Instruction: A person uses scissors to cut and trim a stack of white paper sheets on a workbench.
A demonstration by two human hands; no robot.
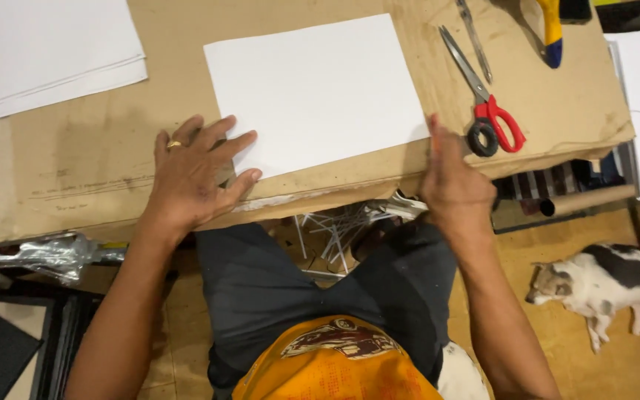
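White paper under two bare hands on a brown surface.

Spread fingers (220, 144) of the left hand (190, 174) lie flat and apart, with the tips pressing the near left corner of the white sheet of paper (316, 92); a ring sits on one finger. The right hand (453, 181) stands on its edge at the near right corner of the sheet, its fingers straight and close together, holding nothing. The sheet lies flat in the middle of the cardboard-covered surface (83, 159), near its front edge. Just right of the right hand lie scissors with red and black handles (483, 96). A stack of white paper (46, 48) sits far left. Down on the floor to the right, a white and grey dog (605, 281) is lying.
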